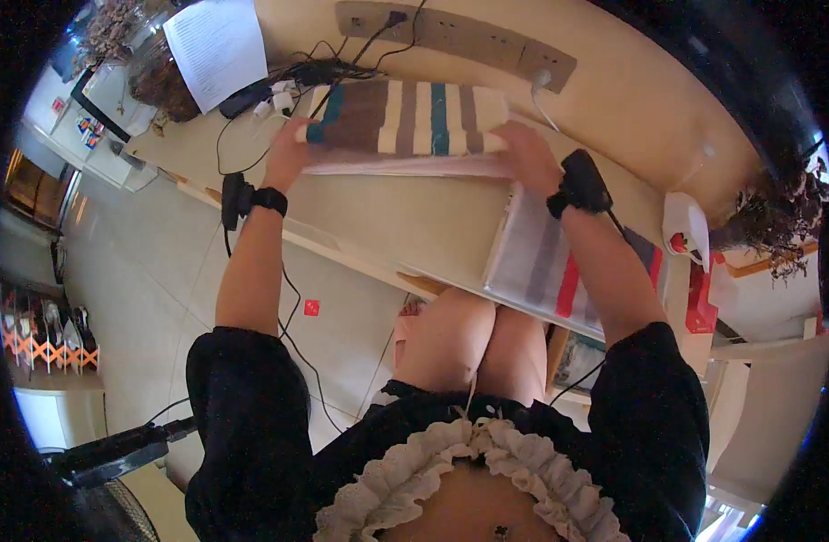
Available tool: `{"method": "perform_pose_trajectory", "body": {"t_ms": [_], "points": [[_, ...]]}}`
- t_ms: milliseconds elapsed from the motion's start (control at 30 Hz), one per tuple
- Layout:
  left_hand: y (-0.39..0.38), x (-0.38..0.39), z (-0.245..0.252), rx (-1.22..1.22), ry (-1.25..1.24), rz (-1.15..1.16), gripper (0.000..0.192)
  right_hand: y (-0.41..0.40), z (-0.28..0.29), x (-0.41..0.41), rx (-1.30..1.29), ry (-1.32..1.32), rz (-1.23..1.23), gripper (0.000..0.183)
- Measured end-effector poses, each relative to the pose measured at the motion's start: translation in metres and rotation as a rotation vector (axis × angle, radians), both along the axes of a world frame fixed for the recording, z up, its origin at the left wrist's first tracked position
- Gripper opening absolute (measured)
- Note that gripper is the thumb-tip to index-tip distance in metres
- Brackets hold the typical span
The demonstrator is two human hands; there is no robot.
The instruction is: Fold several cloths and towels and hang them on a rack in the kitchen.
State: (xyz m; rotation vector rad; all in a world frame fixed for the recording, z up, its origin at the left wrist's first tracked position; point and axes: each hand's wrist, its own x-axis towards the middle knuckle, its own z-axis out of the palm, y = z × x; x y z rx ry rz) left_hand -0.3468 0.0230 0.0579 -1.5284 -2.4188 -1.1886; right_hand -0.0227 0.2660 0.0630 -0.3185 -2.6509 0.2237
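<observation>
A folded striped cloth (407, 118), cream, brown and teal and probably a towel, lies across the far side of the desk (394, 210). My left hand (289, 154) grips its left end, fingers partly hidden behind the edge. At the opposite end my right hand (531, 157) holds the near corner, slightly blurred. A pale pink layer (414, 166) shows beneath the cloth's near edge; whether it is a separate piece I cannot tell. Below my right forearm lies another folded cloth (529, 251), white with grey and red stripes, partly covered by the arm.
Black cables (326, 71) and white plugs (279, 100) crowd the desk's back left, near a printed sheet (218, 54). A socket strip (455, 40) runs along the wall. At right stand a white container (685, 220) and a red box (701, 298). Wires hang from both wrist devices.
</observation>
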Motion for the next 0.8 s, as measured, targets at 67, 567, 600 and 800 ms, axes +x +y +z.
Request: {"method": "perform_pose_trajectory", "body": {"t_ms": [67, 567, 600, 800], "points": [[0.01, -0.002, 0.02, 0.179, -0.005, 0.055, 0.03, 0.004, 0.01, -0.003, -0.228, 0.122, -0.153, 0.047], [0.023, 0.053, 0.121, 0.606, -0.504, -0.145, 0.024, -0.003, 0.114, 0.036, -0.903, 0.557, -0.149, 0.04], [0.023, 0.067, 0.13, 0.629, -0.485, -0.137, 0.026, -0.008, 0.125, 0.051, -0.899, 0.567, -0.164, 0.04], [0.038, 0.168, 0.149, 0.55, -0.388, -0.107, 0.035, -0.066, 0.169, 0.16, -0.425, 0.699, -0.581, 0.039]]}}
